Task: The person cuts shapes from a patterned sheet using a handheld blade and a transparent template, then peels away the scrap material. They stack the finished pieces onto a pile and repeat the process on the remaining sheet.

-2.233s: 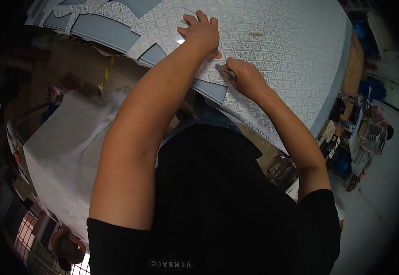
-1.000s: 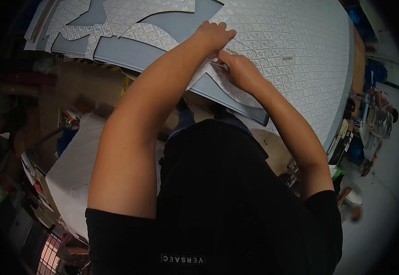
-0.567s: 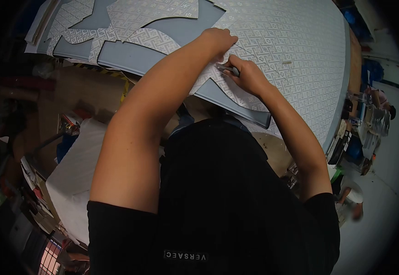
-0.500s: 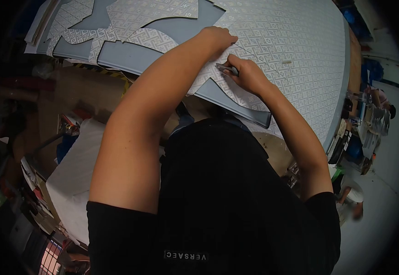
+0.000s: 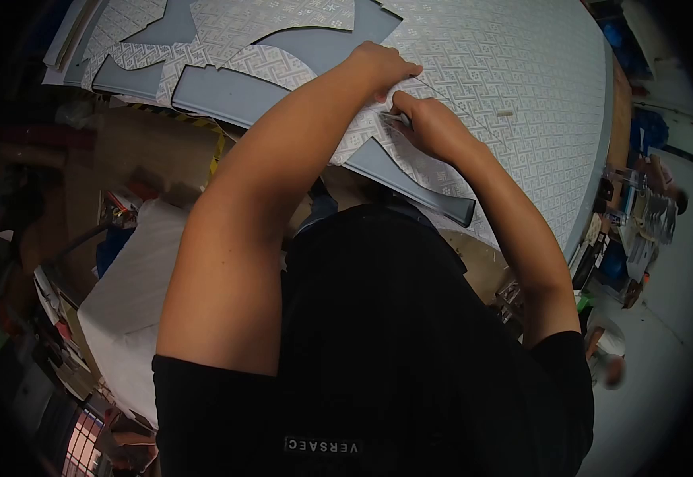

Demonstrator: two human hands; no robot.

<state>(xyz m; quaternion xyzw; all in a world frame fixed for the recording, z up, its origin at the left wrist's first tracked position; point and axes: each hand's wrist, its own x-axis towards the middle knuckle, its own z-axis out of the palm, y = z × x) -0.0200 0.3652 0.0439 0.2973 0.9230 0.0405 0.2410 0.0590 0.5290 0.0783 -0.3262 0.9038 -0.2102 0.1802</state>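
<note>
My left hand (image 5: 384,67) rests on the patterned silvery-white fabric (image 5: 473,87), its fingers stretched toward the right. Just below and to its right, my right hand (image 5: 434,126) is closed around a slim dark tool with a metal tip (image 5: 396,118). The tip points left, close to the fabric under my left hand; the tool's exact kind is hard to make out. A thin line runs across the fabric from my left fingertips down to the right. Curved cut-outs in the fabric bare the blue-grey surface (image 5: 227,94) beneath.
A small pale strip (image 5: 506,113) lies on the fabric to the right. White sheet material (image 5: 135,294) stands at lower left. Cluttered shelves (image 5: 628,230) line the right side, with another person (image 5: 607,346) beyond. The table's near edge runs just before my body.
My right hand and the tool have shifted very slightly, and less of the tool shows. My left hand stays at the same spot on the fabric. The whole view has moved a little.
</note>
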